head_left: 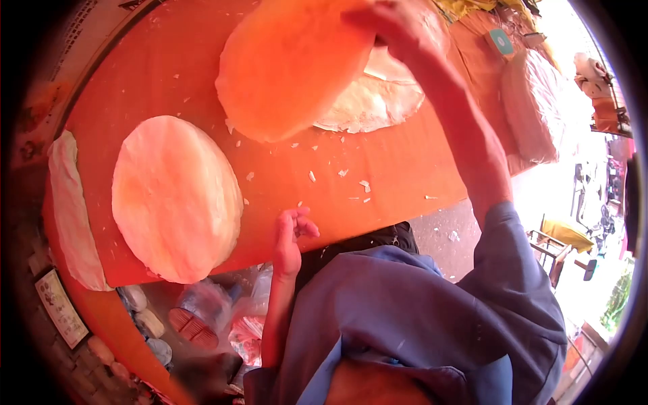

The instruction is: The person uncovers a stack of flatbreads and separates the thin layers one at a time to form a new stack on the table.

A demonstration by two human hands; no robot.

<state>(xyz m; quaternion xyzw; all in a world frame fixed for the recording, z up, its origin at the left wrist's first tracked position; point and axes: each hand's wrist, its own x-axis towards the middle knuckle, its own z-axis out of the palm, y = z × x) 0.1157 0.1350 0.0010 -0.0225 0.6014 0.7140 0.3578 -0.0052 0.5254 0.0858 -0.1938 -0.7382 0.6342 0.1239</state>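
Note:
Raised at the upper middle is a large thin round sheet (290, 67), glowing orange. My right hand (385, 23) grips its upper right edge, with the fingertips partly hidden. Beneath and behind it, more pale flaky round sheets (378, 104) lie on the orange table (290, 185). My left hand (295, 226) is over the table's near edge, fingers loosely curled and apart, touching nothing. To its left sits a thick stack of pale round sheets (175, 196).
A long pale folded piece (73, 209) lies along the table's left end. White crumbs dot the tabletop. A plastic-wrapped bundle (533, 104) and a teal box (501, 42) are at the upper right. Bags (199, 314) sit below the near edge.

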